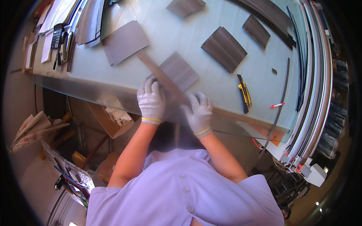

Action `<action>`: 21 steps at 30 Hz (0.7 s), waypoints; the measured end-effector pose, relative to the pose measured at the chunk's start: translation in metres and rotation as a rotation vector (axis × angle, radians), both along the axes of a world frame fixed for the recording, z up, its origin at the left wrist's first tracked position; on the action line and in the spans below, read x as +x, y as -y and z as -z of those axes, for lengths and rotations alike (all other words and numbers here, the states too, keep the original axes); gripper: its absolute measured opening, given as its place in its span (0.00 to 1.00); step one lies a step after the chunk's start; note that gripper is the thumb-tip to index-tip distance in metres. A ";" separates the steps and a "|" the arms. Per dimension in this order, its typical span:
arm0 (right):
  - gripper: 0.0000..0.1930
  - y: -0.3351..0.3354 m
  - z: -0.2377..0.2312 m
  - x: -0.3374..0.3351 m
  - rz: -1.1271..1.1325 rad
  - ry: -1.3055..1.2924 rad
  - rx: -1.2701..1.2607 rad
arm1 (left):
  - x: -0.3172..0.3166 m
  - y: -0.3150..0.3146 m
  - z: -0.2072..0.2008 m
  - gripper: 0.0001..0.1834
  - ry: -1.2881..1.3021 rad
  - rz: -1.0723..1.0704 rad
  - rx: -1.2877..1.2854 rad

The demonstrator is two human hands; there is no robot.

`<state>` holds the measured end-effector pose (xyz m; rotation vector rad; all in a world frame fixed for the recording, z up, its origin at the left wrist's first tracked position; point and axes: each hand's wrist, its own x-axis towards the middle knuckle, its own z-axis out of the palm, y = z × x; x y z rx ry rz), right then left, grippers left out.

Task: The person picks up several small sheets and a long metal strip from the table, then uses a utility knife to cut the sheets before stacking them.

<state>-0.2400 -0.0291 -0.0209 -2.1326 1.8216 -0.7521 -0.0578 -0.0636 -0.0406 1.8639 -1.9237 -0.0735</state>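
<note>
A long brown strip [160, 75] runs slantwise across the near part of the glass table, its near end between my hands. My left hand [151, 98], in a pale knit glove with a yellow cuff band, has its fingers bent against the strip's left side. At the near end my right hand [198, 113], gloved alike, is closed on the strip, thumb toward the left hand. Blur and the gloves hide the exact contact. Just beyond the strip lies a square grey-brown sheet [181, 71]. A larger grey sheet [125, 42] rests near the strip's far end.
Dark brown sheet stacks [224, 49] lie at the right. A yellow-and-black utility knife [244, 93], a red-and-white marker [278, 105] and a thin dark ruler-like strip [281, 94] are nearer the right edge. Long profiles [320, 75] line that side. A calculator [57, 36] stands far left.
</note>
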 end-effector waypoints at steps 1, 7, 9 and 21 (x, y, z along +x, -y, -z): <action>0.25 -0.007 0.003 -0.004 0.009 -0.022 0.032 | -0.001 0.000 -0.001 0.14 -0.001 0.000 0.002; 0.25 -0.021 0.019 -0.022 0.001 -0.042 0.073 | -0.004 0.002 -0.008 0.24 0.031 -0.016 0.075; 0.24 -0.018 0.021 -0.022 0.011 -0.012 0.051 | -0.003 0.002 -0.005 0.31 0.067 -0.003 0.111; 0.22 -0.014 0.025 -0.028 -0.008 0.055 0.040 | -0.007 0.006 -0.002 0.34 0.148 -0.006 0.189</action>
